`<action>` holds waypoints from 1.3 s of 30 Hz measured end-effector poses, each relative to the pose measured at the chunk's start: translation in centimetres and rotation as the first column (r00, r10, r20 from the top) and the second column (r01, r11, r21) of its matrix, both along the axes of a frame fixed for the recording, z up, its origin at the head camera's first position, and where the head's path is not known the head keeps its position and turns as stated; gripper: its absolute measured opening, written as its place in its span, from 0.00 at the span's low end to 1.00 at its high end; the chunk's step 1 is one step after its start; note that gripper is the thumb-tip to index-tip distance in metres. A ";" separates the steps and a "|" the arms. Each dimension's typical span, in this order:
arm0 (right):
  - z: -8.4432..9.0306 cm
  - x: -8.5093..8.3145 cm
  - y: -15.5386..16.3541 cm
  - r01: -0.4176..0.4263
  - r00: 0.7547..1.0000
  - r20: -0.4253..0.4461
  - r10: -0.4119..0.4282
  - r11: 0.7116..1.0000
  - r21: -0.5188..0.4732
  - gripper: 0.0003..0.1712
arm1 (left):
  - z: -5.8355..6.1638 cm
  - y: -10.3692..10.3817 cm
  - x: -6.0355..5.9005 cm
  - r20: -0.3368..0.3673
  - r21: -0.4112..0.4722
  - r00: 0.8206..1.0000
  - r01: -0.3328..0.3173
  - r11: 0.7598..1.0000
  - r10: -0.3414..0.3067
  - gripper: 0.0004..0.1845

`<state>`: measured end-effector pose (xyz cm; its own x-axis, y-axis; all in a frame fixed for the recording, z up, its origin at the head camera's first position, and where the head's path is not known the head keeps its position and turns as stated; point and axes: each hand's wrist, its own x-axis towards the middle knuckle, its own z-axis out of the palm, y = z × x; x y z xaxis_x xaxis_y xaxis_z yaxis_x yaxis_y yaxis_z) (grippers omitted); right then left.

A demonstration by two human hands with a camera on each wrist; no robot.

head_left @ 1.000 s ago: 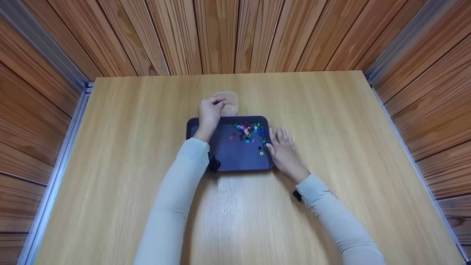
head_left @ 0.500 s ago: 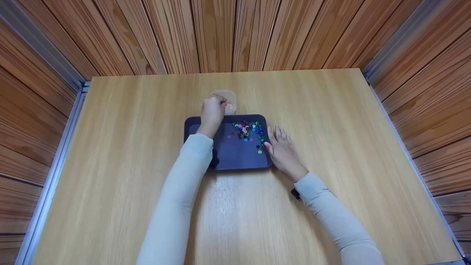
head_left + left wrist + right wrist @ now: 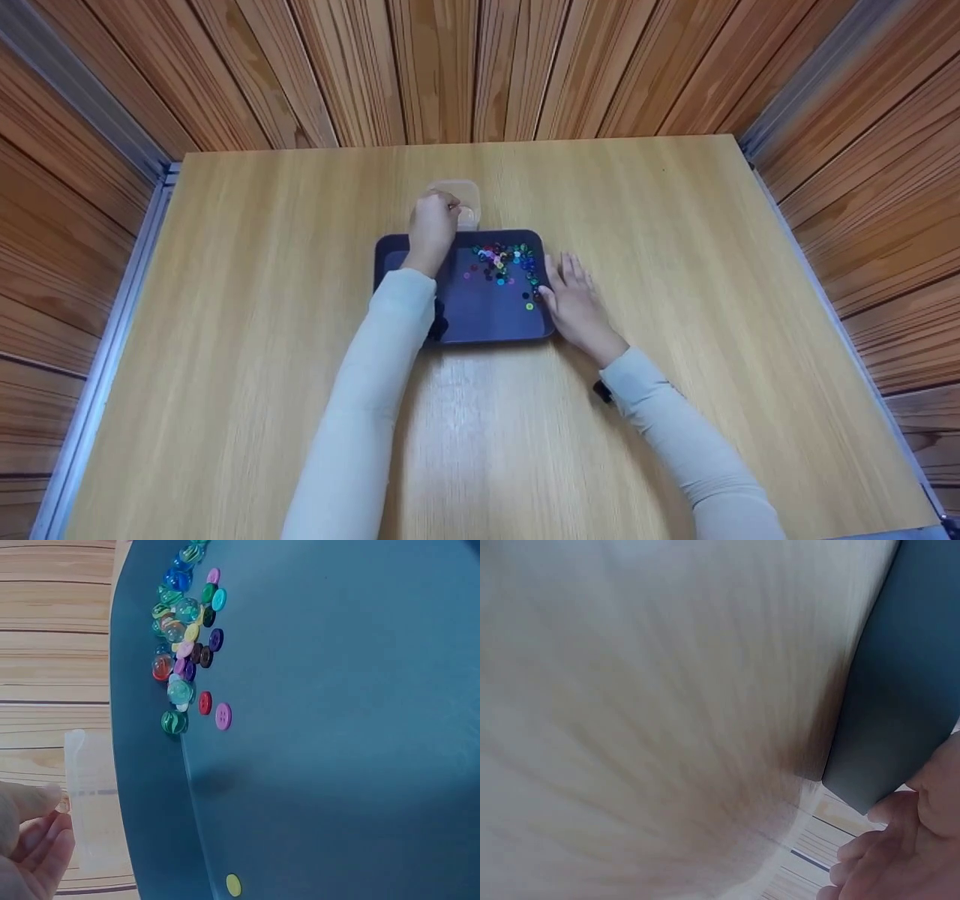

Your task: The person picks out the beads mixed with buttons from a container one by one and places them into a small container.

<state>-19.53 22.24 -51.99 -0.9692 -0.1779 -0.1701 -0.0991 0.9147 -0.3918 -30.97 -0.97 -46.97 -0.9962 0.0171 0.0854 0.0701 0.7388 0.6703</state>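
Note:
My left hand (image 3: 433,231) reaches across the dark blue tray (image 3: 487,319) to a clear plastic container (image 3: 469,196) just behind it. In the left wrist view, its thumb and fingertips pinch a small see-through marble (image 3: 64,803), mostly hidden, beside the container. Glass marbles (image 3: 179,691) and coloured buttons (image 3: 223,716) lie mixed along the tray's far side, towards the right. My right hand (image 3: 579,309) rests against the tray's right wall with its fingers extended and its thumb at the rim.
A yellow button (image 3: 234,885) lies apart from the pile, towards the tray's left. Another yellow-green button (image 3: 529,306) sits near the right wall. The wooden table (image 3: 247,315) extends around the tray, with wood-patterned panels (image 3: 442,71) behind it.
My left hand has shifted slightly right over the container, and its fingers have turned downward. The right hand stays at the tray's edge. The head view has shifted a little.

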 end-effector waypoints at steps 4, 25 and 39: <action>0.0 0.0 0.0 0.006 1.000 0.000 -0.006 1.000 -0.008 0.34 | 0.2 0.1 0.2 -0.008 0.024 1.000 0.002 1.000 -0.002 0.11; 0.0 0.1 0.1 0.005 1.000 0.020 -0.005 1.000 0.006 0.35 | -0.9 3.6 3.9 0.055 0.353 0.997 0.026 0.935 -0.048 0.10; 0.1 -0.1 0.1 0.009 0.998 0.062 -0.009 1.000 0.007 0.35 | -4.1 5.0 5.3 0.131 0.372 0.988 0.029 0.928 -0.083 0.11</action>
